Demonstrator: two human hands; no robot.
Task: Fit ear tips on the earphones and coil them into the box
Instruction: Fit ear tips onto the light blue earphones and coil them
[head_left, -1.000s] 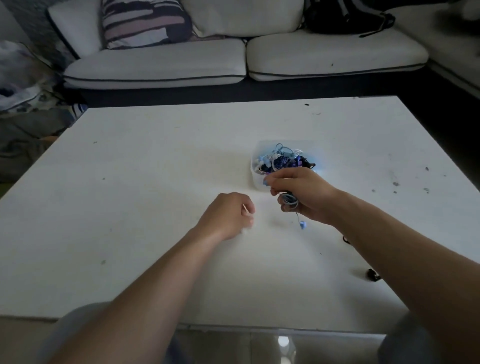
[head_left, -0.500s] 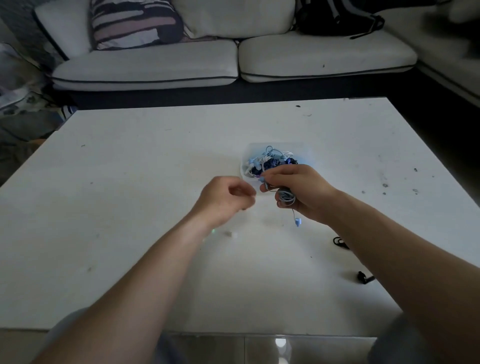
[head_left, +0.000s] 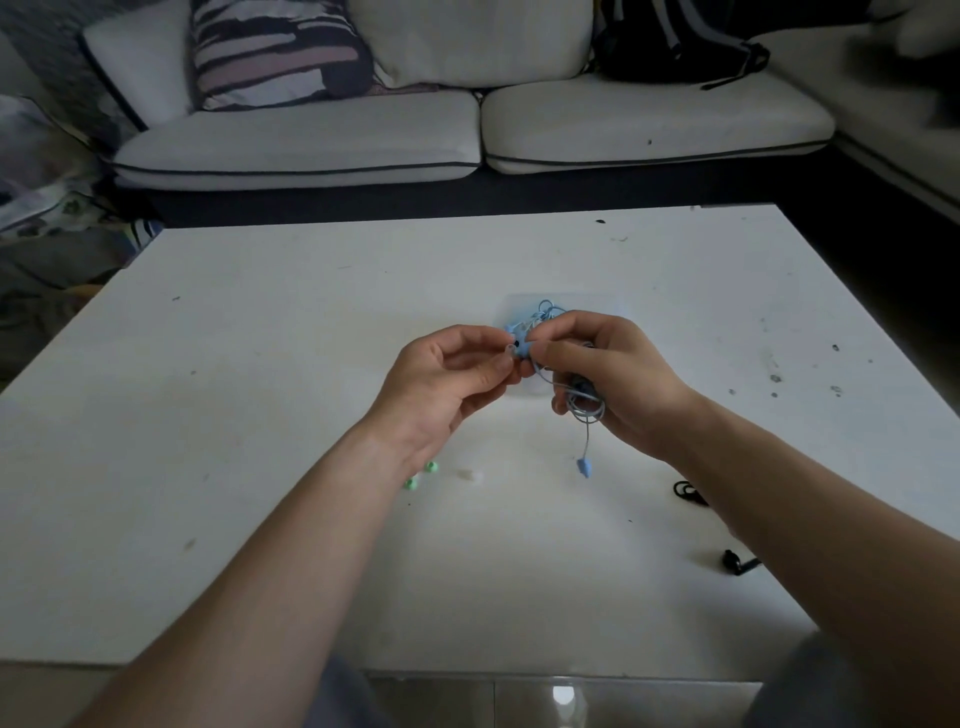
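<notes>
The light-blue wired earphones (head_left: 585, 404) lie coiled in our right hand (head_left: 626, 376), its fingers (head_left: 567, 325) pinching one earbud (head_left: 523, 347). The fingers (head_left: 467, 335) of our left hand (head_left: 441, 384) pinch a translucent ear tip (head_left: 509, 353) against it, just near of the clear plastic box (head_left: 514, 307) on the white tabletop (head_left: 270, 364).

The sofa (head_left: 311, 140) is standing behind the table (head_left: 260, 364), a cushion (head_left: 280, 52) lying at its left, a backpack (head_left: 670, 41) at its right. The box (head_left: 519, 312) is sitting mid-table, just behind the left hand (head_left: 447, 379) pinching an ear tip (head_left: 509, 351) and the right hand (head_left: 618, 374) holding the earphones (head_left: 584, 405). Spare tips (head_left: 429, 466) are lying by the left wrist.
</notes>
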